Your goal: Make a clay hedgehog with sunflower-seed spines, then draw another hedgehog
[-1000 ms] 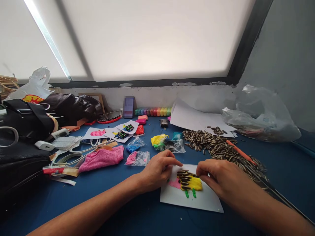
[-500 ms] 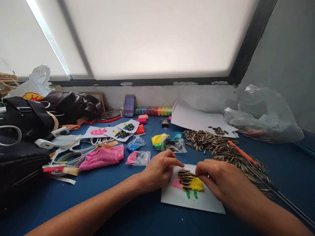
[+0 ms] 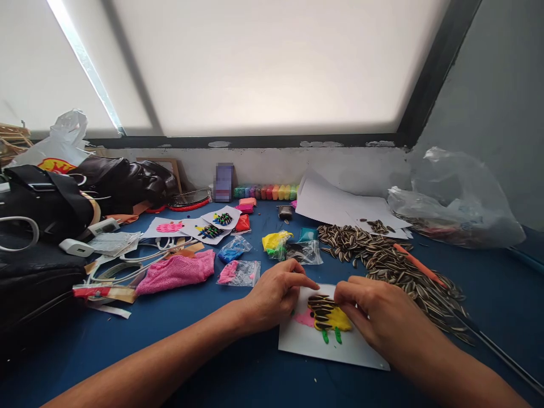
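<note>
A white card (image 3: 335, 351) lies on the blue table, bearing a shape of yellow clay (image 3: 342, 321) with a pink clay part (image 3: 304, 318) at its left and two green clay legs (image 3: 331, 336) below. Rows of striped sunflower seeds (image 3: 322, 311) are set in the yellow clay. My left hand (image 3: 274, 294) rests on the card's upper left edge, index finger stretched along it, the other fingers curled, holding it down. My right hand (image 3: 374, 309) is pinched at the clay's upper right, against a seed; its fingertips mostly cover that seed.
Loose sunflower seeds (image 3: 408, 277) lie heaped at the right, with an orange-handled tool (image 3: 419, 264) across them. Bagged clay packs (image 3: 238, 273) stand behind my hands. A pink cloth (image 3: 181, 273), cables and bags (image 3: 38, 209) crowd the left. Decorated cards (image 3: 170, 226) lie at back left.
My right hand has shifted slightly left and its fingers are closer to the seed rows. My left hand and the card stay in place.
</note>
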`<state>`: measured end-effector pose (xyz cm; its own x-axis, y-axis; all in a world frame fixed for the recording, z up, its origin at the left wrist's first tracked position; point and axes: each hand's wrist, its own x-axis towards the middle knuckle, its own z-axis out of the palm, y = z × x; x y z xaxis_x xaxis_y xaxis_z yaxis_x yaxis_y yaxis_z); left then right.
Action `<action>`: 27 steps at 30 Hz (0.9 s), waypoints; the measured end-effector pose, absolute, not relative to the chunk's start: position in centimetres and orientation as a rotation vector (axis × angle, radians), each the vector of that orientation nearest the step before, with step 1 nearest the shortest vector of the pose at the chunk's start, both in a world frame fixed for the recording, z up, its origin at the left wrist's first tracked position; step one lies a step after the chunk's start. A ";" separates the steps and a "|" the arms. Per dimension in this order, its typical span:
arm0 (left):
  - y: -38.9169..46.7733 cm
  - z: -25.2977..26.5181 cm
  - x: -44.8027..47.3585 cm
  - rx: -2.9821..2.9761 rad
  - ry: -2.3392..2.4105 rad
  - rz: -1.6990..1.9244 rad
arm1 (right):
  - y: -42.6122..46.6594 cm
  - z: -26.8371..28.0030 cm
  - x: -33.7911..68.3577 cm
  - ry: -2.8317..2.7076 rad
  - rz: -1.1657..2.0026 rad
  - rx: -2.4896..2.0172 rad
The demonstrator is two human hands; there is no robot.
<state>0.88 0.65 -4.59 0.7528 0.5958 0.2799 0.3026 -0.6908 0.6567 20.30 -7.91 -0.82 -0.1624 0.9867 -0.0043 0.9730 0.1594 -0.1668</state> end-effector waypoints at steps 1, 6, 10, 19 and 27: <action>0.7 -4.6 0.9 2.353 0.671 0.647 | -7.9 -0.8 20.3 -2.323 0.176 -1.957; 0.7 -4.7 0.9 2.352 0.672 0.652 | -7.9 -0.8 20.0 -2.375 0.108 -1.958; 0.7 -4.7 0.8 2.352 0.665 0.652 | -7.9 -0.8 19.8 -2.391 0.052 -1.931; 0.7 -5.0 0.8 2.352 0.659 0.669 | -8.0 -0.8 19.7 -2.359 0.074 -1.981; 0.7 -4.5 0.9 2.362 0.691 0.637 | -8.3 0.5 20.4 -2.237 0.055 -2.042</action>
